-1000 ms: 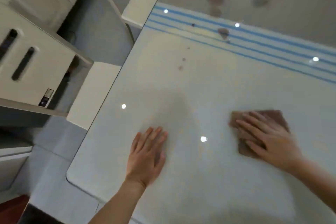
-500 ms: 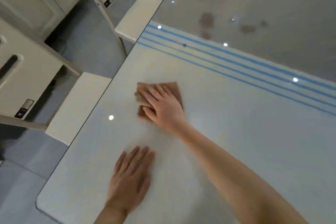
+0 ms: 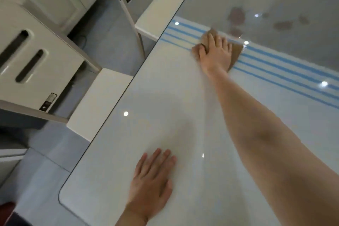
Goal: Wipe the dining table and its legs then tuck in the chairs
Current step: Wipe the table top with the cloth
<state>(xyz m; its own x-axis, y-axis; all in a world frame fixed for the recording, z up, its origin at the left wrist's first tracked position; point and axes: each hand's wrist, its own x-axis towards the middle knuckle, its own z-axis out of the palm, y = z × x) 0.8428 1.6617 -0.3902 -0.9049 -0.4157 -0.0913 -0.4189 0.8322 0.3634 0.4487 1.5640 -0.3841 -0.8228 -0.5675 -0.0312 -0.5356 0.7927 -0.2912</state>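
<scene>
The glossy white dining table (image 3: 165, 101) fills the right of the view, crossed by blue stripes (image 3: 286, 68) at the far side. My right hand (image 3: 214, 51) is stretched far out and presses flat on a brown cloth (image 3: 235, 52) lying over the stripes. Brownish smudges (image 3: 236, 15) show on the grey part of the tabletop just past the cloth. My left hand (image 3: 152, 180) rests palm down on the near part of the table, fingers apart, holding nothing.
Two white chairs stand along the table's left edge: the near chair (image 3: 99, 102) and the far chair (image 3: 157, 13), both pulled out a little. White cabinets (image 3: 33, 60) line the left. The grey floor (image 3: 45, 174) lies between.
My right hand has slid the cloth from the table's right side across to the left and then far forward onto the blue stripes. My left hand stays planted on the near tabletop.
</scene>
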